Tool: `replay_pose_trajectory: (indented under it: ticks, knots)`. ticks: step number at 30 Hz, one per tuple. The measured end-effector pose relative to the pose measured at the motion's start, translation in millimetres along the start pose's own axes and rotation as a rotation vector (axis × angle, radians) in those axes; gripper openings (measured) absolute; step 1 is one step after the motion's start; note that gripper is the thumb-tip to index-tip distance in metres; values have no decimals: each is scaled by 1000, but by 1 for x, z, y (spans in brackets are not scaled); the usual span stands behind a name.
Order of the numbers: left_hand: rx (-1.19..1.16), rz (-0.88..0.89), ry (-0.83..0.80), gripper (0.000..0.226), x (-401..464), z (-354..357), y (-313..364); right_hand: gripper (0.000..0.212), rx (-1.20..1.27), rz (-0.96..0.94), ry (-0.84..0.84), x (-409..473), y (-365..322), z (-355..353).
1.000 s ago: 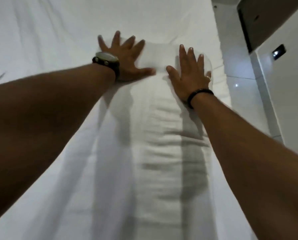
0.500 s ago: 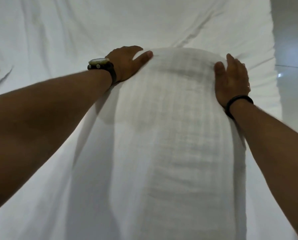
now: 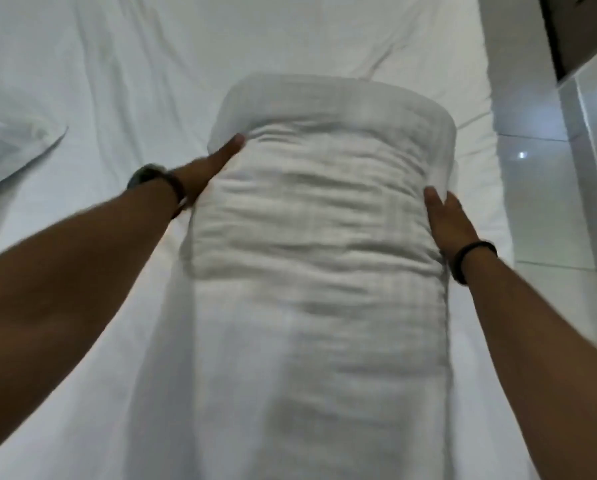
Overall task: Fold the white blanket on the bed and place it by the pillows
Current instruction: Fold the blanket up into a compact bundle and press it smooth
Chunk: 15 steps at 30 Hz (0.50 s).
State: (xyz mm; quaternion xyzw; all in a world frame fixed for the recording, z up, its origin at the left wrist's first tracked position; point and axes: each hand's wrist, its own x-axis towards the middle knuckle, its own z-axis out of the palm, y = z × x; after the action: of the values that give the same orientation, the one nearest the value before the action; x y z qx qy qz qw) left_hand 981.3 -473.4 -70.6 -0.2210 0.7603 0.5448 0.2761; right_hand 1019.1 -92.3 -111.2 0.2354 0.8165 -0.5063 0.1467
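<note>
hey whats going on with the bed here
A person is folding a white blanket on a bed. The blanket lies as a long, narrow strip, and its far end is doubled back toward the person. The left hand and the right hand grip that folded end, one on each side edge. A pillow corner shows at the left edge; the blanket has not reached it yet.
</note>
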Motion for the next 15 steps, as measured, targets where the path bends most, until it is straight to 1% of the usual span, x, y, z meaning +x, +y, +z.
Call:
replay_pose_trajectory:
  ticks: [1,2,3,5,7,8,10,12,13,15]
  knots:
    - [-214,-18,-151,98,-27,-2,-24,97,109,19,-42,-33,11,-2]
    - [-370,-63,-221,87,-51,-1,-49,97,187,39,-70,-61,25,-3]
    - [-467,-125,-258,83,-76,1,-74,88,253,62,-90,-90,40,-2]
    - [-585,-239,-296,84,-127,7,-120,63,387,157,-144,-149,64,4]
    - [-647,-283,-335,86,-162,8,-149,60,476,194,-170,-190,74,7]
    - [-659,-283,-341,84,-179,7,-153,58,481,183,-154,-207,73,6]
    - [-636,-255,-343,82,-187,5,-147,48,456,149,-114,-207,65,1]
    - [-620,-204,-300,77,-194,6,-131,43,445,120,-44,-211,46,-4]
    - [-626,-168,-284,70,-204,4,-119,41,450,100,0,-220,35,-7]
    - [-658,-108,-241,41,-224,-5,-105,39,459,66,53,-246,12,-11]
